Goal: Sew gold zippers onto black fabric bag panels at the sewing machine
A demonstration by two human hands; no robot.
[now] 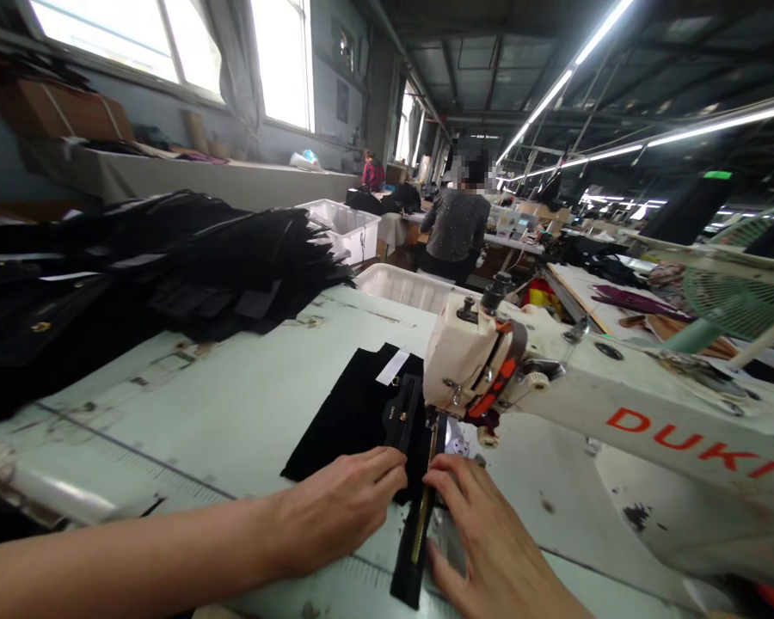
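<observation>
A black fabric piece (335,413) lies flat on the pale green sewing table, with a white label (392,367) and a dark strap with a small gold-coloured stud (402,417) on it. My left hand (354,494) grips its near edge, fingers curled together. A black zipper (420,529) with gold-coloured teeth runs from under the sewing machine head (464,361) towards me. Bent over the zipper's right edge, my right hand (490,524) holds it between fingertips and thumb. The needle area is partly hidden behind the machine head.
A tall pile of black fabric pieces (232,249) covers the table's left side. White plastic bins (361,228) stand beyond the far edge. The machine arm (619,413) stretches to the right, near a green fan (741,284). A co-worker (455,223) sits ahead, back turned.
</observation>
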